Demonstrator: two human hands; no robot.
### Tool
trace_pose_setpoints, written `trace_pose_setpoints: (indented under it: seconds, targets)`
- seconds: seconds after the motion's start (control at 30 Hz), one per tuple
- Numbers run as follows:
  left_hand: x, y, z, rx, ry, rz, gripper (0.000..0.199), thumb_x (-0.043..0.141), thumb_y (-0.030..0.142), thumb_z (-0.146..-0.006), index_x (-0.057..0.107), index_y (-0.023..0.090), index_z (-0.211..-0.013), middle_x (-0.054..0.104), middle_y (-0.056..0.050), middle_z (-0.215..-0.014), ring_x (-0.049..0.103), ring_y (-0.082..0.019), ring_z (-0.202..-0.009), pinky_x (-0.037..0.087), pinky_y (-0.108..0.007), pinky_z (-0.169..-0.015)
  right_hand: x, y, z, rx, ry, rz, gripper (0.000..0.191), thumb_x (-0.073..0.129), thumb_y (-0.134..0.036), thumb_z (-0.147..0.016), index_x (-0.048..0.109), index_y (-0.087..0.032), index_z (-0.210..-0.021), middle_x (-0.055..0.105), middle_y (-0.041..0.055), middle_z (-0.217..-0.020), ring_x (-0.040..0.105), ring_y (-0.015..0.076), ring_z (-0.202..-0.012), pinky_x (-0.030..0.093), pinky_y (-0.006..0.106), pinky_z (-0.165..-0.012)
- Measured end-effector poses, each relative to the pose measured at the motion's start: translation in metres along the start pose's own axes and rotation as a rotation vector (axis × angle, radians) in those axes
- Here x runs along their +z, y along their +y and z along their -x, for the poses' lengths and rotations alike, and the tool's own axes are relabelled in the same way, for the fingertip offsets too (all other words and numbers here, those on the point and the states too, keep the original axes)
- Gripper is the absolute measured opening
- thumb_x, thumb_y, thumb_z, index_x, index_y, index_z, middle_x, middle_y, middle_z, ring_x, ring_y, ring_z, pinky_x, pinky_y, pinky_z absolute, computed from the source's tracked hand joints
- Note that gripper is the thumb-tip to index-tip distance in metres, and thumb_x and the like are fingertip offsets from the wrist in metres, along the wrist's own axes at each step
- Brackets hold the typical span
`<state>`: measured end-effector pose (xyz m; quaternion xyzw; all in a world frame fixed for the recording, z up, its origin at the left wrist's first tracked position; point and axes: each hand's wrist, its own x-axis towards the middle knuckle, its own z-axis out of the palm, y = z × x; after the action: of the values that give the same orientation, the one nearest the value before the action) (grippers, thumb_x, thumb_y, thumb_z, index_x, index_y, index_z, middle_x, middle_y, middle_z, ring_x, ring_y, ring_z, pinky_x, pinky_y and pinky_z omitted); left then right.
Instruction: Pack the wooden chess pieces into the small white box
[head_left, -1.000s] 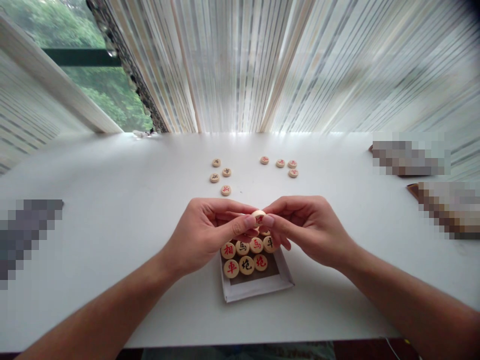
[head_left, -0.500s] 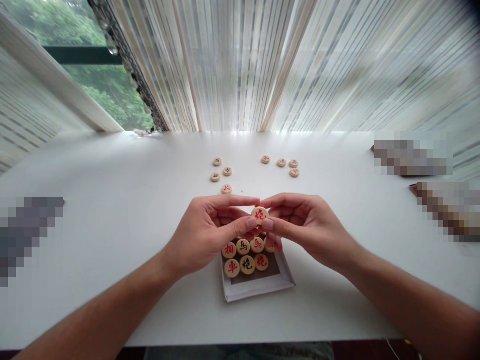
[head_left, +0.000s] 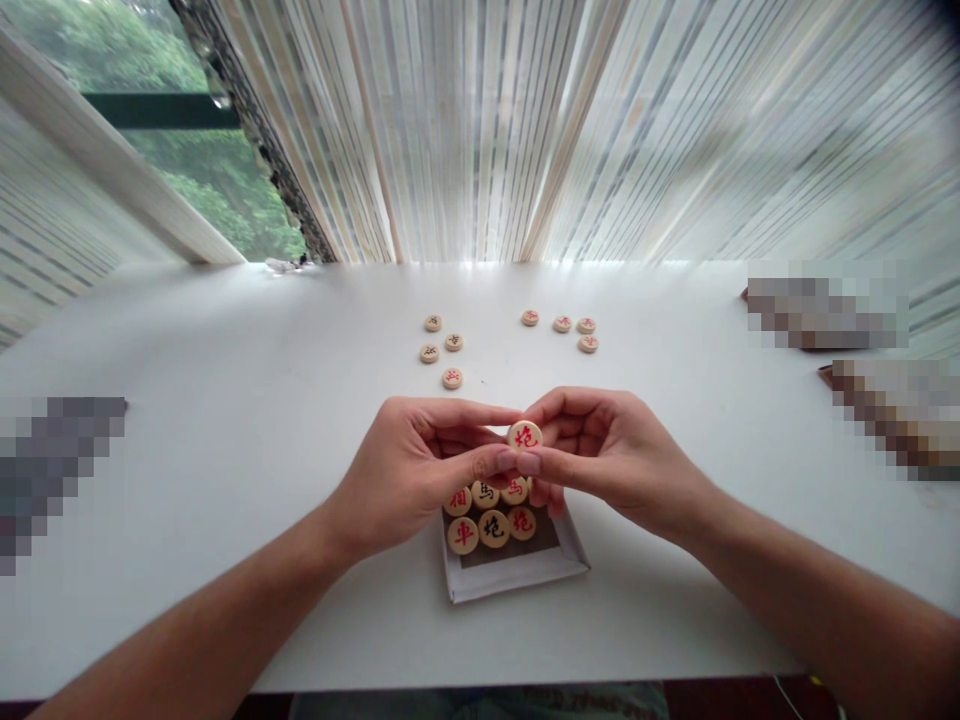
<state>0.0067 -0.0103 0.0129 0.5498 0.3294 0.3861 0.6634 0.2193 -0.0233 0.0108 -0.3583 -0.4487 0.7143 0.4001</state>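
Observation:
A round wooden Chinese chess piece (head_left: pixel 525 437) with a red character is pinched between both hands, its face turned toward me. My left hand (head_left: pixel 427 450) grips it from the left with thumb and fingers. From the right, my right hand (head_left: pixel 607 440) closes on the same piece, the two thumbs side by side at its lower edge. Just below the hands lies a shallow white box (head_left: pixel 517 572) holding rows of pieces. Its front row has a red piece (head_left: pixel 463 535), a black piece (head_left: pixel 493 528) and another red one (head_left: pixel 522 522). My hands hide the box's far part.
Beyond my hands, several loose pieces lie on the white table (head_left: pixel 262 480): a left cluster with a red piece (head_left: pixel 452 378) nearest me, and a right group of red pieces (head_left: pixel 562 324). Blurred-out objects sit at the left (head_left: pixel 60 470) and right (head_left: pixel 825 310). A striped curtain (head_left: pixel 465 130) hangs behind.
The held piece has shifted slightly right and down and turned a little in my fingers. My thumbs have slid to its lower edge. The box and loose pieces stay in place.

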Motion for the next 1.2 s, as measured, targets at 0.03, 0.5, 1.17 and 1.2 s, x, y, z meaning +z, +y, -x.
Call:
trace_pose_setpoints:
  seconds: [0.03,0.5,1.17,1.2]
  targets:
    - [0.0005,0.0003,0.0004,0.010,-0.007,-0.006,0.031,0.091,0.016,-0.084,0.086,0.018,-0.115,0.088,-0.008,-0.098,0.086,-0.022,-0.086,0.071,-0.022,-0.078,0.0000,0.0000,-0.0001,0.005,0.000,-0.003,0.040,0.104,-0.025,-0.066,0.074,-0.013,-0.089,0.081,0.0059,-0.069,0.076,0.0147,-0.055,0.063,0.017,-0.052]
    - [0.0052,-0.0035,0.0015,0.098,-0.020,-0.103,0.027,0.087,0.008,-0.084,0.086,0.016,-0.111,0.088,-0.008,-0.099,0.086,-0.020,-0.086,0.070,-0.021,-0.080,0.0032,-0.0029,0.0024,-0.021,0.015,0.072,0.036,0.097,-0.042,-0.076,0.076,-0.013,-0.077,0.075,0.0031,-0.059,0.070,0.0132,-0.048,0.059,0.019,-0.046]
    - [0.0063,0.0024,0.0018,0.090,0.026,-0.150,0.029,0.089,0.017,-0.085,0.086,0.017,-0.114,0.088,-0.009,-0.101,0.086,-0.025,-0.087,0.072,-0.028,-0.079,0.0017,-0.0019,0.0018,0.021,0.029,0.019,0.036,0.105,-0.027,-0.063,0.081,-0.012,-0.085,0.077,0.0036,-0.067,0.069,0.0117,-0.055,0.058,0.018,-0.050]
    - [0.0067,0.0025,0.0019,0.091,0.020,-0.152,0.029,0.089,0.018,-0.086,0.086,0.017,-0.115,0.087,-0.009,-0.101,0.086,-0.026,-0.087,0.072,-0.028,-0.080,0.0018,-0.0019,0.0019,0.028,0.034,0.026,0.037,0.106,-0.028,-0.062,0.080,-0.012,-0.085,0.077,0.0034,-0.066,0.068,0.0112,-0.053,0.057,0.018,-0.049]
